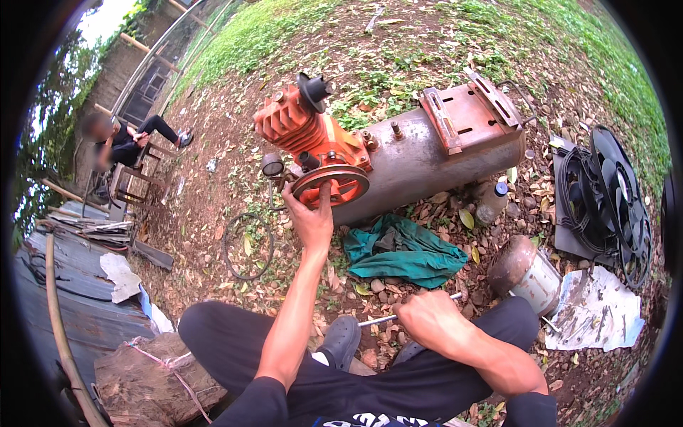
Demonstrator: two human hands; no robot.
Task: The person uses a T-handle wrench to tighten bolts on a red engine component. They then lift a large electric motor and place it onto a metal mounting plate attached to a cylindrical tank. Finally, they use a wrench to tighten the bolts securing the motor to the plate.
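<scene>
The left hand (311, 217) is wrapped around the rim of the orange wheel (330, 183) at the tank's (427, 160) left end. It looks heavy and hard, so the rim is a good hold. The right hand (430, 319) is closed on a thin metal rod (380, 319) (near the knees).

- A small clear plastic bottle (492, 201) with a blue cap is seen lying on the ground beside the rusty tank.
- No labels, signs or screens are seen.
</scene>
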